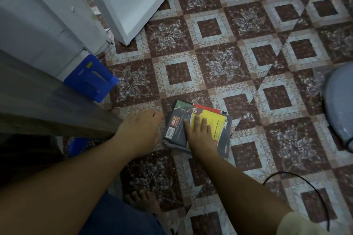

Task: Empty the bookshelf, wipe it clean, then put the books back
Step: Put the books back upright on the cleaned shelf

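The stack of books [214, 120] lies on the patterned floor [248, 63], near centre; the right hand [200, 135] presses flat on the top cover, fingers [204, 123] straight. The left hand [139, 129] sits at the stack's left edge, its fingers hidden, so I cannot tell their state; a blue box [89, 78] lies far left.

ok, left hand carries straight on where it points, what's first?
Probably just bare floor: the left hand points past the book stack on its right, blue box off left.
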`<state>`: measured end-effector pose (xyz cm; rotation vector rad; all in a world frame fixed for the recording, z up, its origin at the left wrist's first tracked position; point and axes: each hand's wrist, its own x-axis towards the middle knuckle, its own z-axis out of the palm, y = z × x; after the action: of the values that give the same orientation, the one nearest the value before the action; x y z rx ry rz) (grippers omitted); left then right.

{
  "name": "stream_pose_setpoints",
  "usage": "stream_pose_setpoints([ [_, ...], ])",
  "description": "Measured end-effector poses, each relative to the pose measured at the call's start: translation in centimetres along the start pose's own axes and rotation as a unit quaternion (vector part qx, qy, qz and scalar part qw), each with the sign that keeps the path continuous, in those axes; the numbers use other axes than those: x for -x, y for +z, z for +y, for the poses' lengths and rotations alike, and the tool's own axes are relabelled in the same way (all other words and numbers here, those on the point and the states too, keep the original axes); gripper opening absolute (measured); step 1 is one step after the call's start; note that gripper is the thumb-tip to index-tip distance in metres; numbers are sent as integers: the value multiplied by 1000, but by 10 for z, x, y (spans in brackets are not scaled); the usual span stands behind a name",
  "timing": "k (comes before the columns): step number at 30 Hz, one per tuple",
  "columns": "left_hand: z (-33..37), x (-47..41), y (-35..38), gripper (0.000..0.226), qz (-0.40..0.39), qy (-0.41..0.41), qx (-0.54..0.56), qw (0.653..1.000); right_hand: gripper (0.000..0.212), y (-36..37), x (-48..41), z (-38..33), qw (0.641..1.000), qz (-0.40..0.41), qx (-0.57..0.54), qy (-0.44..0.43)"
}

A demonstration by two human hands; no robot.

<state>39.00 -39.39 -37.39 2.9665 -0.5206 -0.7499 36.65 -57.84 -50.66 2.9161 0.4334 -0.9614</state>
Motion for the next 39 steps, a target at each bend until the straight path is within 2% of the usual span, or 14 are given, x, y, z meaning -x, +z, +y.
stream_pose_setpoints([
  [3,1,1,-4,40,-9,-9,17,1000,67,-12,6,-4,1000,-1,-16,16],
  [5,3,4,-8,41,-18,-12,33,999,50,-28,10,-5,999,30,-35,26],
  [7,5,8,-12,47,-26,-9,46,999,28,-54,16,-6,996,60,-53,39],
  [9,8,11,-19,58,-28,-6,51,998,19,-84,25,-6,995,62,-56,51],
  [12,16,23,-40,74,-20,-22,55,998,22,-133,47,-10,997,46,-58,22],
  [14,21,28,-52,75,-20,-42,53,998,23,-160,64,-16,998,27,-54,-11],
  [19,32,69,-98,34,17,-75,0,997,28,-221,129,-35,996,42,-25,-72],
  [25,29,141,-153,26,39,-49,20,998,25,-279,198,-62,993,66,-20,-100],
  [28,12,192,-171,21,74,-62,72,993,18,-303,229,-81,986,109,1,-129],
  [33,-19,271,-193,15,128,-96,91,983,26,-330,267,-126,967,195,68,-149],
  [39,-77,363,-196,22,193,-188,89,959,19,-354,300,-207,907,325,112,-244],
])
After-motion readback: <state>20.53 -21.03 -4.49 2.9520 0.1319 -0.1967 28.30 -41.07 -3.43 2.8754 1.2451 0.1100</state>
